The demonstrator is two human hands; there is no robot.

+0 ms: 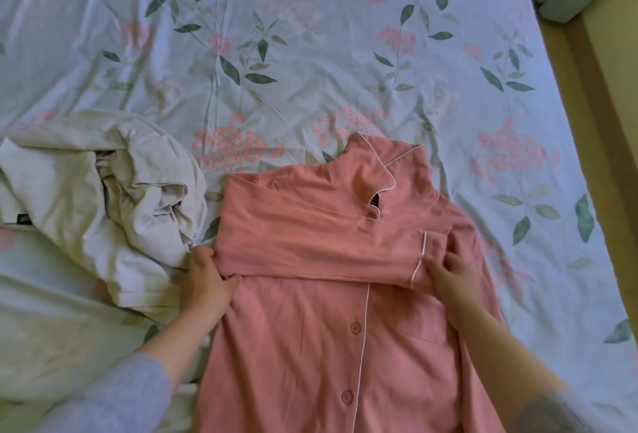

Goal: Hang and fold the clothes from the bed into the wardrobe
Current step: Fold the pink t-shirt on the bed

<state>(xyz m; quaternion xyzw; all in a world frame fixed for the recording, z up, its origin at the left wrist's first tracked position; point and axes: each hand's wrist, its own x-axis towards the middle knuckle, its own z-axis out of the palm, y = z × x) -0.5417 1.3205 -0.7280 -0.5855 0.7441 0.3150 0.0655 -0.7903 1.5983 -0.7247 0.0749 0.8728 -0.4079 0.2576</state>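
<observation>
Grey sleeve [114, 394] of the person's left arm sat lowest in view, bottom left. Pink shirt [310, 346] lay flat on the bed [310, 35], front up and buttoned, with its collar [376, 163] pointing away from the camera and its hem cut off by the frame's bottom edge. One long shirt arm [310, 242] was folded across the chest, and its white-piped cuff [419, 253] ended on the person's right. Left hand [203, 280] was at the shirt's left edge where that fold began, its grip closed on the fabric with the thumb on top. Right hand [448, 268] was at the cuff with fingers bent, its grip narrow and pinching the cuff end. Two buttons [355, 328] showed below the folded arm, with a chest pocket [421, 325] beside them. Crumpled cream garment [103, 197] lay just left of the shirt, right beside the left hand. The bed had a light blue sheet with pink flowers and green leaves. Beige strip [607, 122] ran along the bed's right edge.
</observation>
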